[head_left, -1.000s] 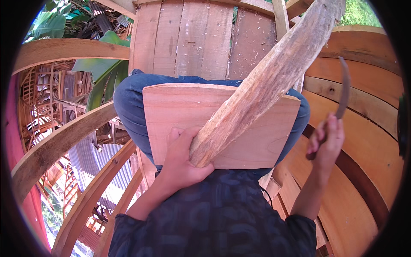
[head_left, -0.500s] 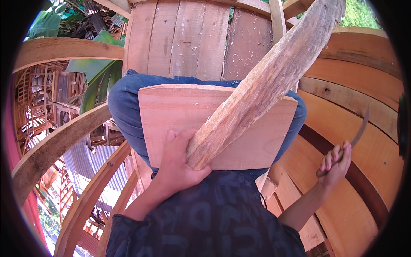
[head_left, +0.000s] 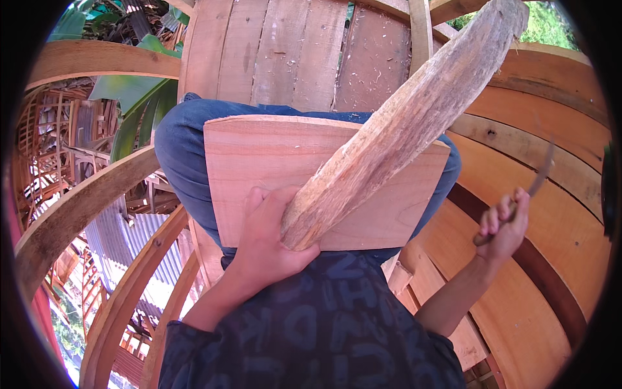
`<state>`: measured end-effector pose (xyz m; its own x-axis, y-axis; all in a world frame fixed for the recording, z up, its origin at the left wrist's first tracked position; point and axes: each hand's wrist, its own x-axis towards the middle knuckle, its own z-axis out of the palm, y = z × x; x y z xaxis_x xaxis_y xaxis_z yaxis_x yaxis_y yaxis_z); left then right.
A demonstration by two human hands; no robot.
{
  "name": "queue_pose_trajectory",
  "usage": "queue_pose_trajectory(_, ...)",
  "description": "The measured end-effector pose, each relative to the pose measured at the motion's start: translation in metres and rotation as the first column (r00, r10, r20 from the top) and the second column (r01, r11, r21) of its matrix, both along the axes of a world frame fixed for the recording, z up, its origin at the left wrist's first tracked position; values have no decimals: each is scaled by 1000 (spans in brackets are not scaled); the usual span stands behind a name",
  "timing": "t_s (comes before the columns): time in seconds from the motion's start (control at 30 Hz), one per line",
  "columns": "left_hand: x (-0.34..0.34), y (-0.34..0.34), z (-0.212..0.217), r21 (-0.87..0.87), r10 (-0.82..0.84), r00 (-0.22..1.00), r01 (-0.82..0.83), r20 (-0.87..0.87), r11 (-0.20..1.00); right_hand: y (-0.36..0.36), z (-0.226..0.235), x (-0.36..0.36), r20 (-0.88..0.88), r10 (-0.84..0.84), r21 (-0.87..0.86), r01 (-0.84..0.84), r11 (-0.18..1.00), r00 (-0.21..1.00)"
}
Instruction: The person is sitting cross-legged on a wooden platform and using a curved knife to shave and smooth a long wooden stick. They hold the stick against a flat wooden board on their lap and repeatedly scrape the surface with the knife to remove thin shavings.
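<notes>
Log [head_left: 402, 129] slanting right across the board [head_left: 259, 155], which lies over the jeans [head_left: 184, 155], far end high to the right! Left hand [head_left: 275, 223] has its fingers curled snugly about the near end; out wide, right hand [head_left: 505, 228] wraps closed fingers round the knife [head_left: 543, 173], blade up, well apart from the log.

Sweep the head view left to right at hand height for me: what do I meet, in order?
Corrugated metal sheeting → left jeans leg → left hand → lower end of the rough wood piece → right jeans leg → right hand gripping a curved knife.
</notes>
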<state>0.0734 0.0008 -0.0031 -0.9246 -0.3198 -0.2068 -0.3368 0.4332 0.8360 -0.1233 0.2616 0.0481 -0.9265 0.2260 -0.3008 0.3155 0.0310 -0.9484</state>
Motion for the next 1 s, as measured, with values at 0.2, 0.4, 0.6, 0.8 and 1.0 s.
queue_pose_trajectory(0.2, -5, 3, 1, -6, -14, 1000, 14, 26, 1000, -19, 22, 48, 217, 512, -244, -462, 853, 831)
queue_pose_trajectory(0.4, -6, 1, 3, -7, -26, 999, 26, 27, 1000, -29, -24, 31, 118, 222, -97, -211, 973, 968)
queue_pose_trajectory(0.6, -4, 1, -2, -8, -29, 999, 29, 20, 1000, -16, -12, 17, -4, 261, -55, -260, 964, 965)
queue_pose_trajectory(0.8, -13, 3, 5, -31, -33, 999, 33, -4, 999, -73, -47, 72, 245, 413, -743, -104, 661, 877)
queue_pose_trajectory(1.0, -21, -5, 26, -125, -74, 996, 79, 41, 989, -109, -38, 84, 143, 515, -676, -297, 674, 845)
